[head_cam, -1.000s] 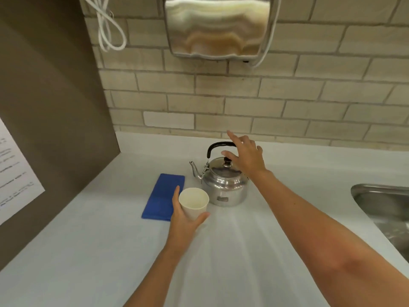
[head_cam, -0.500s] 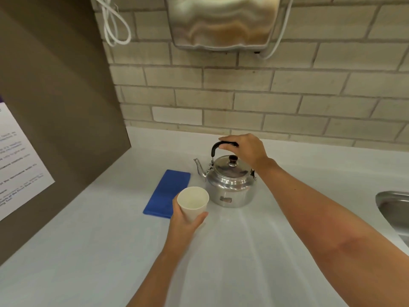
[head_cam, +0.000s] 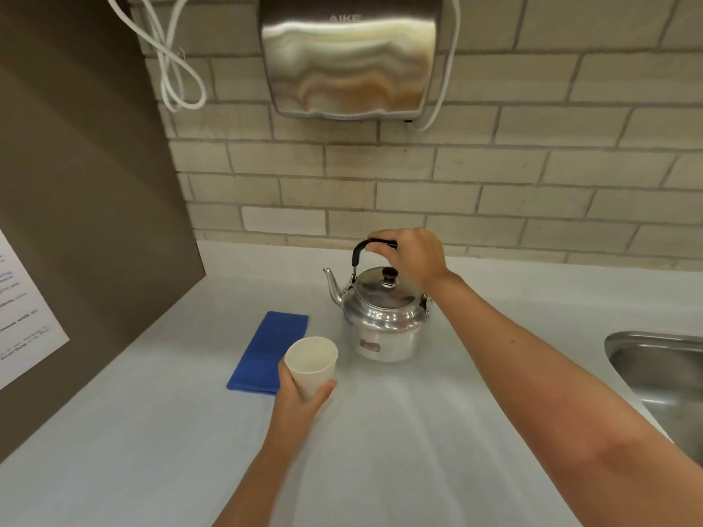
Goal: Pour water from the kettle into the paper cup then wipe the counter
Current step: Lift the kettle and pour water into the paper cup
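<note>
Kettle (head_cam: pixel 384 317) looks heavy, slick metal; right hand (head_cam: pixel 414 256) wraps its black handle (head_cam: pixel 361 249). Left hand (head_cam: pixel 300 401) cups light, crushable paper cup (head_cam: pixel 312 365): hold gently.

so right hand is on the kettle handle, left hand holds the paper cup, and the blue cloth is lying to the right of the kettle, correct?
Not quite: the head view shows the blue cloth lying to the left of the kettle, not the right. The rest holds: the right hand grips the kettle's handle and the left hand holds the paper cup.
</note>
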